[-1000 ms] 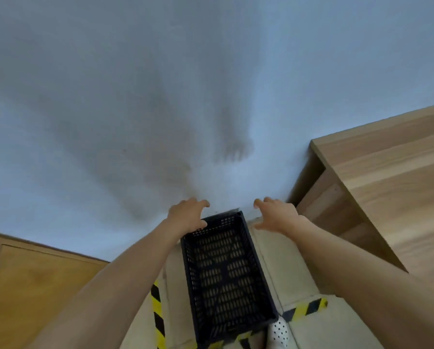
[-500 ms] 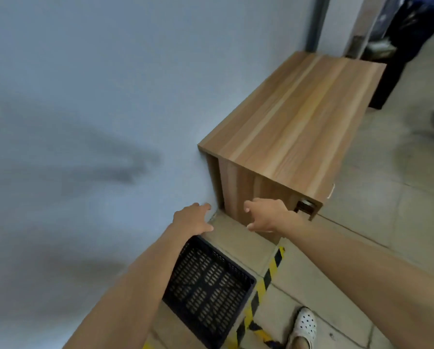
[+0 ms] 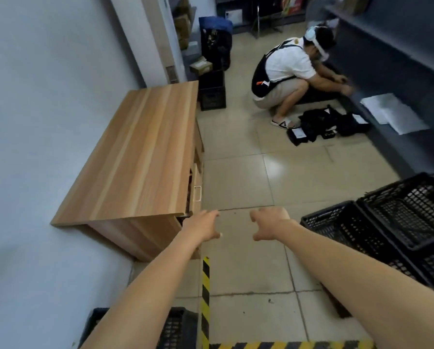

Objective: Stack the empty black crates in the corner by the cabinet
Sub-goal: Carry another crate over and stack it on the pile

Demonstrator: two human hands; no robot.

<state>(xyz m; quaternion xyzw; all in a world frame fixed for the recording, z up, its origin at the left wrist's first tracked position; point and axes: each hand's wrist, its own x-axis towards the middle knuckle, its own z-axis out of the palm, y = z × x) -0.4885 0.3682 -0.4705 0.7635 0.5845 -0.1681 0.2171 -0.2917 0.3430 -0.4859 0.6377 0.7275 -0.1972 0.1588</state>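
A black perforated crate [image 3: 178,328] sits on the floor at the bottom edge, by the wall, partly hidden under my left forearm. Several more empty black crates [image 3: 397,222] stand nested and side by side at the right. The wooden cabinet [image 3: 140,157] stands against the left wall. My left hand [image 3: 202,226] and my right hand [image 3: 270,225] hover over the tiled floor in the middle, fingers loosely curled, holding nothing.
A person [image 3: 286,71] squats at the back right beside grey shelving [image 3: 399,79], with black bags [image 3: 321,124] on the floor. Another black crate [image 3: 212,93] stands behind the cabinet. Yellow-black tape [image 3: 205,298] marks the floor.
My view has swung from the wall corner to the right into the room. Both hands have left the crate by the wall, which now lies behind them at the bottom edge.
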